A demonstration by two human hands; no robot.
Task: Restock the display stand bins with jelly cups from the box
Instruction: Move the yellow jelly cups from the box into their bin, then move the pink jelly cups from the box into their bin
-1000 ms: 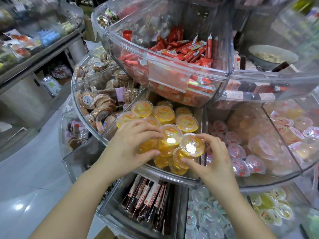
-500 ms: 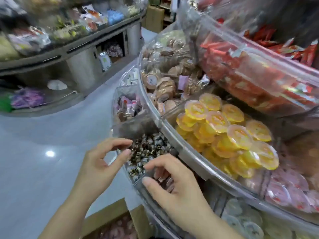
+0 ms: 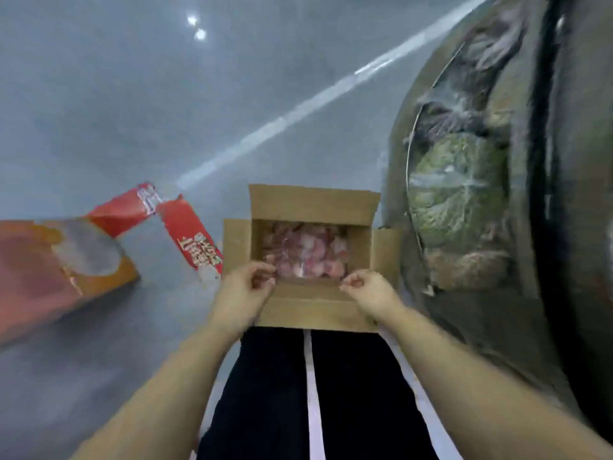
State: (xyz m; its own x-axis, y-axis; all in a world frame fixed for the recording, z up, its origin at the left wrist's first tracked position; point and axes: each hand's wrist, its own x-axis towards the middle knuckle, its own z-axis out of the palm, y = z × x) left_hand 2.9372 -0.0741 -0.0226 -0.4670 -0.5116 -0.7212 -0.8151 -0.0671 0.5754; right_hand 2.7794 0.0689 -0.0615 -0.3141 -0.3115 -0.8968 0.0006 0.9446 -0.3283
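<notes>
An open brown cardboard box (image 3: 311,204) stands on the floor in front of my legs, flaps spread. Pink jelly cups (image 3: 306,254) fill its bottom under a clear plastic liner. My left hand (image 3: 243,290) hovers at the box's near left corner, fingers curled and apart, holding nothing. My right hand (image 3: 368,290) is at the near right edge, fingers loosely curled, also holding nothing that I can make out. The display stand (image 3: 481,200) rises blurred on the right, its lower clear bins showing green and brown sweets.
An orange and red carton (image 3: 59,260) lies on the grey floor at the left, with a torn red flap (image 3: 192,240) next to the box. My dark trouser legs (image 3: 298,393) are below the box. The frame is motion-blurred.
My view has swung down from the yellow jelly bin to the floor. Both hands left the bin and dropped to the near edge of the open box.
</notes>
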